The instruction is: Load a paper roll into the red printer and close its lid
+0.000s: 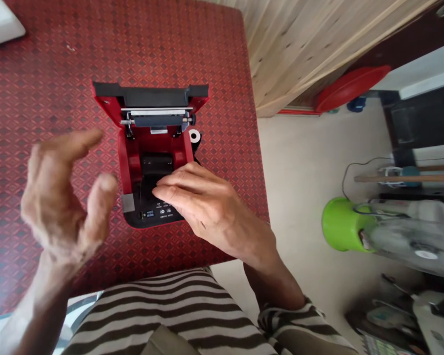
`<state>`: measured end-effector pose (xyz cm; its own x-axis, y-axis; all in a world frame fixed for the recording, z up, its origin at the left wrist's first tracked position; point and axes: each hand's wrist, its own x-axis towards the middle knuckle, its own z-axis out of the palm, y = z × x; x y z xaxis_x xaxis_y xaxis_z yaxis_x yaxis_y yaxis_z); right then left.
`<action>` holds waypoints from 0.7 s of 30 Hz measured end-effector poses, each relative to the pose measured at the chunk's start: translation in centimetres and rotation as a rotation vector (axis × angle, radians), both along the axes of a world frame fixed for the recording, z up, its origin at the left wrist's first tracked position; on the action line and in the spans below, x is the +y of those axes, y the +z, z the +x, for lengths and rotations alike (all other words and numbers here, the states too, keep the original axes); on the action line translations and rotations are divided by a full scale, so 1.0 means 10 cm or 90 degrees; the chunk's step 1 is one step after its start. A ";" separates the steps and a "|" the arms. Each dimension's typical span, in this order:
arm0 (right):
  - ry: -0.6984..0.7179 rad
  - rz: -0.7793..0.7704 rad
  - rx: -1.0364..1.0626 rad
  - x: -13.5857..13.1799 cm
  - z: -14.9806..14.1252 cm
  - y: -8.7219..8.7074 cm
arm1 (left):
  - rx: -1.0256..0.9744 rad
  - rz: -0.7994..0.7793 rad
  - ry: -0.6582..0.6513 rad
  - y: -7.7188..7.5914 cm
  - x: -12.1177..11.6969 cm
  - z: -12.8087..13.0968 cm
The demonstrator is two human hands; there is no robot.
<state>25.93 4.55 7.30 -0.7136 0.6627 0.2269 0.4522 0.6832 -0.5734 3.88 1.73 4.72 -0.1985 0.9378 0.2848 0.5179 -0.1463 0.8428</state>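
Observation:
A small red and black printer (133, 158) stands on a red patterned tablecloth (59, 74) with its lid tipped open toward the far side, showing a grey roller. My right hand (210, 207) lies over the printer's right front corner, fingers together, tips at the edge of the black paper bay above the button panel. A small white paper roll (194, 136) sits just beyond the printer's right side. My left hand (64, 197) hovers left of the printer, raised off the cloth, fingers loosely curled and apart, holding nothing.
A white object (0, 22) sits at the table's far left corner. Right of the table is pale floor with a green-based fan (355, 224), a red basin (350, 86), cables and clutter. My striped clothing fills the bottom.

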 end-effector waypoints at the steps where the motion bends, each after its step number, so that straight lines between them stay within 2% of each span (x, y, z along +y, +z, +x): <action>1: -0.009 0.008 0.006 -0.02 0.01 -0.01 | 0.113 0.027 -0.080 0.04 -0.07 -0.01; 3: -0.026 0.032 0.009 -0.07 0.01 -0.03 | 0.277 0.099 -0.193 0.06 -0.18 -0.02; 5: -0.047 0.072 0.008 -0.12 0.02 -0.05 | 0.368 0.148 -0.249 0.02 -0.23 -0.02; 8: -0.086 0.152 0.008 -0.20 0.05 -0.09 | 0.415 0.177 -0.257 -0.05 -0.25 -0.03; 12: -0.121 0.226 -0.013 -0.29 0.13 -0.13 | 0.422 0.188 -0.260 -0.07 -0.26 -0.04; 17: -0.133 0.280 -0.033 -0.39 0.19 -0.16 | 0.425 0.200 -0.251 -0.07 -0.29 -0.04; 21: -0.155 0.281 -0.040 -0.43 0.16 -0.09 | 0.437 0.215 -0.241 -0.08 -0.33 -0.02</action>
